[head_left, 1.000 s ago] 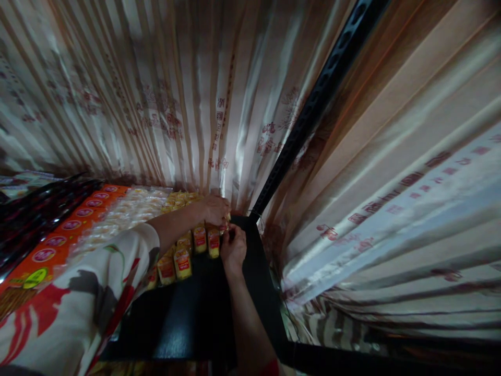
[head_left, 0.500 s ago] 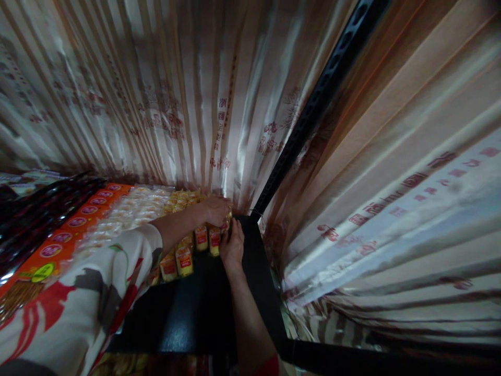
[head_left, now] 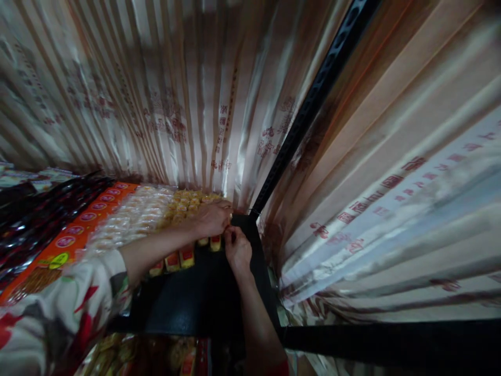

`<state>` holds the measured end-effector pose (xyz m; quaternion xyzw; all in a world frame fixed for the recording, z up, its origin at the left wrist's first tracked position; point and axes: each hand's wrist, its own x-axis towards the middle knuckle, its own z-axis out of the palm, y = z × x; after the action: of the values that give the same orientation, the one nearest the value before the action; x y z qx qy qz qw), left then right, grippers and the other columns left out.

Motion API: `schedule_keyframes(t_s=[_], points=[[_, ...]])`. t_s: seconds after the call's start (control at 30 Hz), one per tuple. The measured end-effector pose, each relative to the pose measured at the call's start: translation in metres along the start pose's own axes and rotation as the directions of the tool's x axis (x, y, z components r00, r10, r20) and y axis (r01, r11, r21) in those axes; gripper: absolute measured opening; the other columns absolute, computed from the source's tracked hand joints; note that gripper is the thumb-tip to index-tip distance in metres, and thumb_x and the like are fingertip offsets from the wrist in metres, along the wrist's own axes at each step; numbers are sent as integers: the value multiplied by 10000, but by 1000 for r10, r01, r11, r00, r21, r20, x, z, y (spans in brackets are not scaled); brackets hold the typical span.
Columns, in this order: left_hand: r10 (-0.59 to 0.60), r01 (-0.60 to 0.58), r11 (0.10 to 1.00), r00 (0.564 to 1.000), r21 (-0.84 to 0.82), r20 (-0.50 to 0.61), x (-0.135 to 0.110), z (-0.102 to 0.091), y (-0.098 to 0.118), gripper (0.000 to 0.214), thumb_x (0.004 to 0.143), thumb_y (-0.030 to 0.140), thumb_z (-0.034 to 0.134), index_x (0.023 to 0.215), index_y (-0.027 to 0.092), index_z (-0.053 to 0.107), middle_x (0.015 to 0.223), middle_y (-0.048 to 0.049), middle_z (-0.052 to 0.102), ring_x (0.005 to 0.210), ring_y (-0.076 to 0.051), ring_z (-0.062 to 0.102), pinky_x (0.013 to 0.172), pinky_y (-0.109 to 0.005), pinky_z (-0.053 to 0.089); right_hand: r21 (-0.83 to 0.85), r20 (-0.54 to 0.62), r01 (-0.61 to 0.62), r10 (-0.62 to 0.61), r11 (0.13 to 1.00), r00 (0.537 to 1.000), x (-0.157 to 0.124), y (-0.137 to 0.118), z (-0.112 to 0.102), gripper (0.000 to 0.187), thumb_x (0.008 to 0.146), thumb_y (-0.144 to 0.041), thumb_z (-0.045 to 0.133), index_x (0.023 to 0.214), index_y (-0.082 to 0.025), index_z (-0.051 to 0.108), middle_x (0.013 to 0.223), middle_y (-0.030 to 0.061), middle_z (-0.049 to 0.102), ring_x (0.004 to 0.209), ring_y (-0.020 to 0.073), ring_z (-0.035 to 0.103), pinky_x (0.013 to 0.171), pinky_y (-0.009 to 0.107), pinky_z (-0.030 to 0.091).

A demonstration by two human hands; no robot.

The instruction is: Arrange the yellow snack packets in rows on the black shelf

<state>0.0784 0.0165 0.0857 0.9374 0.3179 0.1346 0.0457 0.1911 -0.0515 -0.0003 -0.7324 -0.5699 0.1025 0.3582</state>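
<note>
Ok, head view only. Both hands met at the back right corner of the black shelf (head_left: 195, 297), right beside the black perforated post (head_left: 313, 104).

The left hand (head_left: 211, 218) lay over the far end of the yellow packets (head_left: 187, 256), fingers curled down toward the last one. Couldn't tell whether its grip actually clamped a packet or just steadied the row. The right hand (head_left: 237, 249) came up from below with its grip pinched closed, fingertips touching the left hand's. Whatever sat in the pinch was hidden.

The packets stood upright, tight side by side, red labels facing front. Probably they propped each other that way, and the palm on top kept the end one from tipping.

To the left lay clear-wrapped pale packs (head_left: 129, 214), then orange packs (head_left: 74, 235), then dark glossy packs (head_left: 27, 219), each kind in its own lane. Striped satin cloth (head_left: 156, 104) hung behind and to the right. A floral sleeve (head_left: 58, 308) covered the left arm. More goods (head_left: 156, 355) sat on the level below, too blurred to identify.
</note>
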Motion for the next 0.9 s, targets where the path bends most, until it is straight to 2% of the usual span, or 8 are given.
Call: schedule_keyframes(t_s=[0.03,0.1,0.2,0.3,0.4,0.53,0.77,0.9], points=[[-74,73,996,997,-43,-23,-13,-1,11,259,806,128,408,958,163,615,1073,-72,600,1020,-177,537,921,-298,419,-30,30,14,-13,999,999,-3,-1,-1,221,845,-289,398,871,-198,597,768,18,642,666,150,593,582,233,372],[-132,126,978,991,-166,-23,-41,1,33,273,811,134,399,975,191,610,1091,-45,590,1025,-154,537,928,-278,429,-73,76,35,-29,997,997,-8,-4,-3,182,829,-271,434,886,-204,593,780,19,646,665,149,598,571,231,366],[-204,209,930,978,-302,48,-81,13,60,292,817,160,391,1015,221,598,1150,-32,569,1079,-139,519,958,-256,425,-101,104,57,-46,993,994,-15,-10,-4,157,816,-284,472,911,-210,573,857,27,644,715,150,610,585,230,377],[-307,315,870,948,-379,83,-115,30,74,393,758,130,426,1120,221,547,1260,-40,502,1135,-134,495,987,-244,409,-150,123,60,-41,987,992,-20,-16,-1,228,803,-371,510,952,-202,544,910,48,633,760,172,619,603,248,394],[-366,390,810,920,-438,142,-141,43,78,384,757,157,431,1109,248,555,1287,-36,486,1122,-134,516,962,-248,435,-193,150,50,-20,980,988,-24,-20,6,319,772,-394,555,1009,-187,507,955,74,625,770,196,626,613,271,408],[-385,439,781,899,-445,211,-160,46,78,350,771,178,426,1079,247,579,1287,-44,492,1144,-136,507,978,-242,419,-174,111,42,-23,984,994,-25,-20,14,304,779,-346,550,1021,-173,485,979,92,615,769,200,628,619,278,415],[-386,461,766,887,-448,252,-170,51,81,357,789,183,409,1098,243,578,1295,-48,489,1139,-147,510,976,-251,414,-88,16,26,-25,996,1000,-18,-18,26,278,762,-282,599,983,-161,480,919,74,600,753,181,611,616,255,416],[-377,457,739,889,-494,259,-172,51,84,348,789,171,409,1075,239,596,1258,-43,516,1108,-155,527,963,-258,416,-89,18,78,-77,993,997,-17,-15,30,143,781,-265,581,871,-171,521,929,75,565,708,162,582,604,252,411]])
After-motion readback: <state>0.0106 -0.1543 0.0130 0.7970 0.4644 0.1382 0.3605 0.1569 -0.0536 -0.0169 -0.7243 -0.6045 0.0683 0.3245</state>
